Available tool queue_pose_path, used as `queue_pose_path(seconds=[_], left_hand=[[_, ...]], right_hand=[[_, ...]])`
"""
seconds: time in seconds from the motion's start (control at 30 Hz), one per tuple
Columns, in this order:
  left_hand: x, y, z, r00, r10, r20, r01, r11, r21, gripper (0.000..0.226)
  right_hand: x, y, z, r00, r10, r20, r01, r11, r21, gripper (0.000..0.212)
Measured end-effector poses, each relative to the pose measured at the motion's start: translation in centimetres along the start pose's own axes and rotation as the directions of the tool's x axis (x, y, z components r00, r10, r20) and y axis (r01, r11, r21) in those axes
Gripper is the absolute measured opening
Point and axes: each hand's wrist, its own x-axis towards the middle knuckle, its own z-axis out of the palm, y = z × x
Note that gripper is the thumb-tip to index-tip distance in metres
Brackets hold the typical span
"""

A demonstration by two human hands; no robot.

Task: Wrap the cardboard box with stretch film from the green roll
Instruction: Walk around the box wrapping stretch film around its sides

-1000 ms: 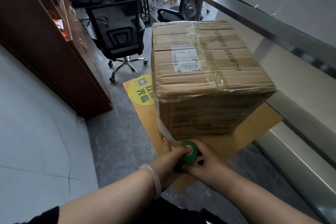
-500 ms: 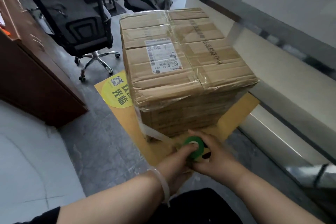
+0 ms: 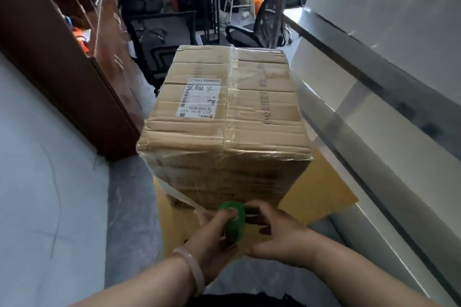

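A tall cardboard box (image 3: pixel 224 117) with a white shipping label stands on a yellow floor mat (image 3: pixel 321 197). Clear film covers its top and upper sides. Low in front of the box's near face, both hands hold the green roll (image 3: pixel 233 222). My left hand (image 3: pixel 212 234) grips its left side, thumb over the top. My right hand (image 3: pixel 277 232) grips the right side. A strip of clear film (image 3: pixel 179 194) runs from the roll up and left to the box's lower left corner.
A dark wooden cabinet (image 3: pixel 62 70) stands to the left of the box. A glass partition with a grey rail (image 3: pixel 374 107) runs along the right. Black office chairs (image 3: pixel 159 47) and a desk stand behind the box. Grey floor lies at left.
The view has swung round the box toward its right. Both hands, still on the green roll, have moved right along the near face, and the film strip has lengthened.
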Motion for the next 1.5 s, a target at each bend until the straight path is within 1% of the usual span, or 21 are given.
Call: queue_pose_path(seconds=[0.1, 0.17, 0.23, 0.27, 0.33, 0.4, 0.47, 0.53, 0.67, 0.77, 0.8, 0.87, 0.97, 1.07, 1.17, 1.23, 1.27, 1.33, 1.37, 1.4, 1.5], left_hand=[[-0.6, -1.6, 2.3, 0.990, 0.080, -0.116, -0.093, 0.990, -0.108, 0.078], [-1.0, -2.5, 3.6, 0.979, 0.120, -0.166, -0.149, 0.974, -0.173, 0.094], [-1.5, -3.4, 4.7, 0.976, 0.127, -0.177, -0.168, 0.955, -0.245, 0.109], [-2.0, -3.6, 5.2, 0.973, 0.129, -0.192, -0.179, 0.945, -0.273, 0.105], [-2.4, -4.3, 5.8, 0.965, 0.133, -0.225, -0.201, 0.928, -0.314, 0.084], [-2.3, -4.8, 6.1, 0.965, 0.139, -0.220, -0.206, 0.925, -0.319, 0.069], [-2.0, -5.0, 6.6, 0.969, 0.126, -0.214, -0.192, 0.927, -0.321, 0.066], [-1.3, -5.2, 6.6, 0.965, 0.129, -0.226, -0.201, 0.921, -0.334, 0.071], [1.1, -6.3, 6.0, 0.976, 0.090, -0.199, -0.153, 0.933, -0.327, 0.097], [3.0, -6.2, 6.5, 0.986, 0.102, -0.135, -0.138, 0.944, -0.299, 0.103], [3.6, -5.9, 6.8, 0.987, 0.108, -0.117, -0.138, 0.945, -0.296, 0.100], [4.4, -5.5, 7.2, 0.987, 0.126, -0.103, -0.149, 0.950, -0.275, 0.092], [4.8, -5.0, 7.2, 0.988, 0.130, -0.081, -0.147, 0.954, -0.261, 0.091], [4.4, -4.7, 7.5, 0.984, 0.153, -0.090, -0.173, 0.940, -0.295, 0.059], [3.9, -4.6, 8.6, 0.972, 0.201, -0.118, -0.230, 0.910, -0.344, 0.048], [3.6, -4.9, 9.3, 0.953, 0.245, -0.177, -0.295, 0.886, -0.358, 0.050], [3.8, -5.4, 9.5, 0.940, 0.266, -0.213, -0.329, 0.868, -0.371, 0.059], [4.3, -6.3, 10.2, 0.909, 0.299, -0.290, -0.397, 0.830, -0.391, 0.085], [4.5, -6.9, 10.8, 0.891, 0.311, -0.330, -0.432, 0.805, -0.407, 0.094], [4.7, -7.3, 11.5, 0.872, 0.313, -0.376, -0.465, 0.771, -0.436, 0.096], [5.0, -8.4, 13.7, 0.791, 0.332, -0.514, -0.592, 0.626, -0.508, 0.080]], right_hand=[[-0.3, 1.1, -2.3, 0.993, -0.079, 0.092, 0.089, 0.989, -0.120, 0.092], [-0.4, 1.4, -3.1, 0.982, -0.155, 0.113, 0.177, 0.957, -0.229, 0.096], [-0.7, 1.5, -3.6, 0.977, -0.170, 0.126, 0.196, 0.950, -0.243, 0.093], [-0.9, 1.5, -3.8, 0.978, -0.161, 0.134, 0.190, 0.952, -0.241, 0.091], [-1.2, 1.8, -4.2, 0.974, -0.150, 0.167, 0.189, 0.950, -0.249, 0.091], [-1.1, 2.0, -4.7, 0.964, -0.145, 0.222, 0.201, 0.947, -0.252, 0.092], [-0.9, 2.1, -5.4, 0.955, -0.143, 0.260, 0.206, 0.951, -0.232, 0.085], [-0.6, 2.3, -6.3, 0.948, -0.155, 0.278, 0.218, 0.953, -0.211, 0.078], [-0.5, 2.9, -8.1, 0.922, -0.141, 0.360, 0.237, 0.942, -0.238, 0.087], [0.3, 3.1, -9.9, 0.915, -0.126, 0.383, 0.235, 0.938, -0.254, 0.078], [0.6, 3.1, -10.4, 0.918, -0.127, 0.377, 0.234, 0.939, -0.253, 0.076], [1.2, 3.1, -11.2, 0.912, -0.145, 0.385, 0.244, 0.944, -0.223, 0.081], [1.6, 3.1, -11.4, 0.873, -0.144, 0.465, 0.249, 0.953, -0.173, 0.085], [2.1, 3.0, -11.7, 0.846, -0.156, 0.510, 0.291, 0.936, -0.197, 0.087], [2.9, 2.9, -12.3, 0.801, -0.169, 0.575, 0.370, 0.894, -0.252, 0.093], [3.4, 2.7, -13.0, 0.750, -0.149, 0.644, 0.408, 0.871, -0.273, 0.099], [3.6, 2.5, -13.5, 0.725, -0.135, 0.676, 0.419, 0.865, -0.277, 0.100], [4.1, 2.5, -14.2, 0.681, -0.132, 0.720, 0.439, 0.861, -0.257, 0.096], [4.4, 2.5, -14.5, 0.664, -0.134, 0.736, 0.441, 0.865, -0.240, 0.093], [4.5, 2.7, -14.7, 0.649, -0.138, 0.748, 0.440, 0.871, -0.220, 0.092], [5.0, 3.3, -15.2, 0.597, -0.160, 0.786, 0.435, 0.888, -0.150, 0.084]])
